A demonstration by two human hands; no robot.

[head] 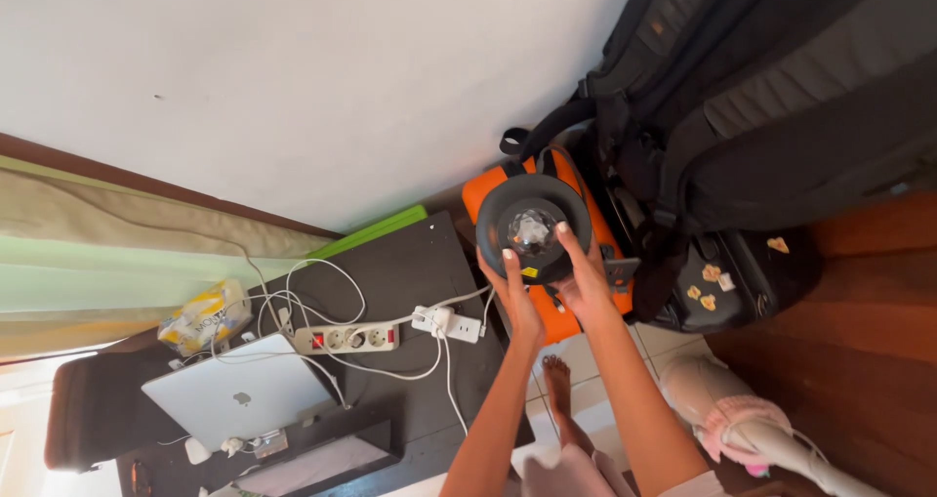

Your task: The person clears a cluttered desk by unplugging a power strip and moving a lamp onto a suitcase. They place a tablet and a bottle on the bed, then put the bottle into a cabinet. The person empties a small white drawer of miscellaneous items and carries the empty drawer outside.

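Room: white wall (293,77) above, tiled floor below, reddish wooden boards (859,360) at the right; the view is tilted.
Left hand: left hand (514,297) raised, fingers curled onto the lower left rim of a dark round bowl-shaped object (532,226); grip closed on the rim.
Right hand: right hand (584,280) on the lower right rim of the same object, fingers up along its edge, thumb beneath; also closed on it.
Held object: dark grey, round, open face toward the camera, with a shiny faceted piece at its centre. Held in the air in front of the orange case, between both hands. Exact kind cannot be told.
Behind object: orange hard case (566,307) standing on the floor, partly hidden by the object and the hands.
Right of case: large black backpack (761,97) leaning over a black bag (742,277) with small stickers.
Below hands: a bare foot (558,375) on the tiles; pink fabric at the lower edge.
Left of hands: black low table (410,263) carrying a white power strip (346,338), a white plug adapter (449,321) and tangled white cables.
Farther left: closed silver laptop (239,390), a yellow crumpled packet (203,316), a green curtain (98,263).
Lower right: pale pink appliance (742,419) on the floor.
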